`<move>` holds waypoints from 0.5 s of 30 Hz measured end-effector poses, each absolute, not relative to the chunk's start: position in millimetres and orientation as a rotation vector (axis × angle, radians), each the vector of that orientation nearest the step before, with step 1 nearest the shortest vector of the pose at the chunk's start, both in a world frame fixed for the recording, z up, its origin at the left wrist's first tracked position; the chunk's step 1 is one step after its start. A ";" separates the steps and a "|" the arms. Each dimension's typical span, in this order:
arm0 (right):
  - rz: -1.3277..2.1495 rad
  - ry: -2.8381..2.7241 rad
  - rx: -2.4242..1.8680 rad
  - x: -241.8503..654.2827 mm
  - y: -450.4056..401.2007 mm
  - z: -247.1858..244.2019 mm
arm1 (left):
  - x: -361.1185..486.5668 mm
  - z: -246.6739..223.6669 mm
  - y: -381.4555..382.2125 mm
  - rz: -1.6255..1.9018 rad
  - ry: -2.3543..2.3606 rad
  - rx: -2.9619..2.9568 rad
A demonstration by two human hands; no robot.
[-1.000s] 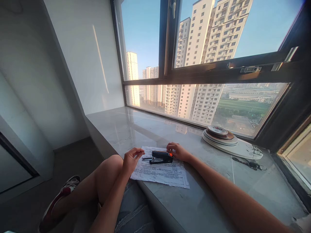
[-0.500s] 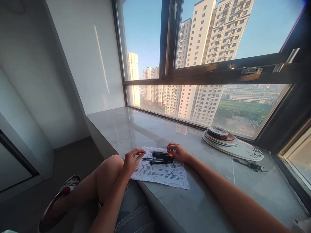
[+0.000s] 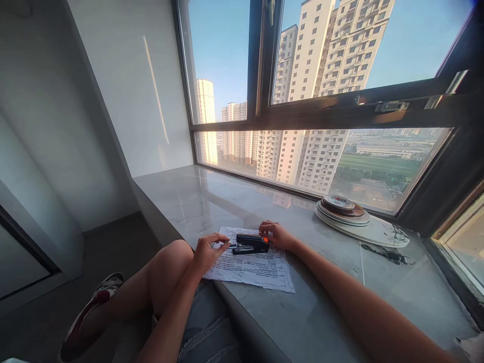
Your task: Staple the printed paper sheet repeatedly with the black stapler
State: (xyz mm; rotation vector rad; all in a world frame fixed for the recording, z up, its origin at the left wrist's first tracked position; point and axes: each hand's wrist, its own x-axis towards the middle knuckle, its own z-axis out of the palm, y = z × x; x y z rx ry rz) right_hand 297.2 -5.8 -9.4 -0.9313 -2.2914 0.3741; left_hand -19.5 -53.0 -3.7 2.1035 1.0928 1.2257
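A black stapler (image 3: pixel 252 244) with an orange patch at its rear lies on a printed paper sheet (image 3: pixel 260 275). Its silver inner part sticks out at the front, toward my left hand (image 3: pixel 209 249). Thumb and fingertips of that hand are pinched together at the end of this metal part; whatever tiny piece sits between them is too small to make out. My right hand (image 3: pixel 278 236) grips the stapler's rear end by the orange patch, with its fingers curled and partly hidden behind the body.
The sheet lies on a grey stone windowsill (image 3: pixel 321 302), near its front edge. Toward the right, stacked plates (image 3: pixel 340 214) stand by the window, with a dark keychain-like item (image 3: pixel 389 254) in front. My bent knee (image 3: pixel 176 257) is beside the sill at left.
My left hand has moved slightly right and down, its fingertips coming to the stapler's protruding metal part. My right hand stays at the rear of the stapler.
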 end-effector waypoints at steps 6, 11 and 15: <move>0.369 -2.289 -0.925 297.2 -6.2 -9.4 | -17.4 -3.4 -54.7 1.127 1.156 2.129; 0.364 -2.295 -0.927 297.1 -6.5 -8.7 | -17.6 -0.9 -57.1 1.085 1.168 2.121; 0.366 -2.291 -0.936 296.7 -6.2 -9.1 | -17.6 -0.2 -57.6 1.066 1.161 2.117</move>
